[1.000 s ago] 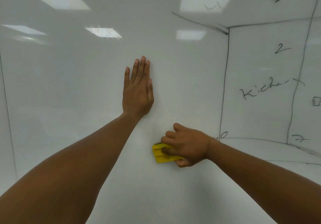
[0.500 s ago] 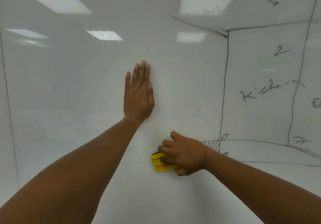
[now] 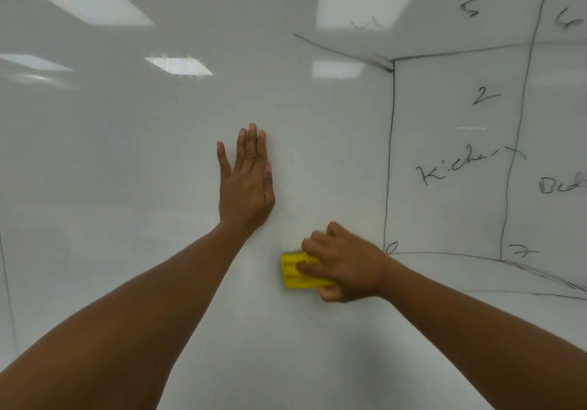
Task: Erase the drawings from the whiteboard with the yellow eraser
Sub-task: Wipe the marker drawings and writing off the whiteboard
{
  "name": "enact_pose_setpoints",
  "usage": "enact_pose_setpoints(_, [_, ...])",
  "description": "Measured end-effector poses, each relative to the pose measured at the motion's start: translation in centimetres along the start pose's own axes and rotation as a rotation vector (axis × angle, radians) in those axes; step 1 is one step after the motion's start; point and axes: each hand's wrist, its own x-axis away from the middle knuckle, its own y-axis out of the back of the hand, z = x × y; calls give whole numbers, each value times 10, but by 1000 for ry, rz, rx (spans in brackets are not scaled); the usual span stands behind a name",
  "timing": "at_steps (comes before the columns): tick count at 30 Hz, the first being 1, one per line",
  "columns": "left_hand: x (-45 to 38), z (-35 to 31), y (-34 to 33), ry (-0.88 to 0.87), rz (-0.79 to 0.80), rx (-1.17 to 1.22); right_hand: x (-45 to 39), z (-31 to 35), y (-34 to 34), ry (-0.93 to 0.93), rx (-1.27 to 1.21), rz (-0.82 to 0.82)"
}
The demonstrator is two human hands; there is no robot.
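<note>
Low on the glossy white whiteboard (image 3: 158, 171), our right hand (image 3: 346, 266) grips the yellow rectangular eraser (image 3: 295, 274), long axis sideways. Black marker drawings (image 3: 444, 168) remain just right of it, nearer this hand. Our left hand (image 3: 246, 187) rests flat, fingers straight. Far-right words are cut off; the eraser's right end is hidden.

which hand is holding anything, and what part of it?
Right hand grips the yellow eraser at its right end, fingers over its back. Left hand holds nothing.
</note>
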Motion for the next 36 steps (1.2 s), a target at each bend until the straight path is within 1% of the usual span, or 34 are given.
enact_pose_setpoints(2, [1,-7,-1,-22,18,6,6,16,-7,106,-22,115])
enact_pose_setpoints(4, [1,-17,-2,-50,30,20,11,26,-13,144,-26,194])
enact_pose_setpoints(5, [1,-21,-3,-66,35,27,14,27,-14,149,-27,204])
enact_pose_setpoints(7, [-1,-29,-5,-93,39,39,16,19,-13,135,-23,166])
enact_pose_setpoints(9, [-4,-37,-7,-110,35,48,20,3,-7,63,-19,75])
enact_pose_setpoints(14, [-16,-59,-14,-125,5,84,34,-38,12,-297,35,-125])
enact_pose_setpoints(16, [-21,-67,-17,-130,-5,99,38,-39,12,-354,23,-167])
enact_pose_setpoints(18, [-25,-75,-19,-132,-14,101,40,-33,8,-299,19,-154])
enact_pose_setpoints(22, [-26,-84,-22,-114,1,78,48,-15,-4,4,4,6])
enact_pose_setpoints(24, [-23,-85,-24,-97,11,66,53,-4,-9,110,-5,83])
enact_pose_setpoints(26, [-21,-86,-25,-78,13,66,56,0,-11,131,-22,115])
enact_pose_setpoints(28, [-20,-88,-24,-67,9,73,59,-6,-9,123,-12,105])
enact_pose_setpoints(31, [-19,-90,-23,-61,1,92,65,-29,2,21,17,17])
enact_pose_setpoints(36, [-19,-92,-22,-46,-5,99,71,-57,19,-337,20,-158])
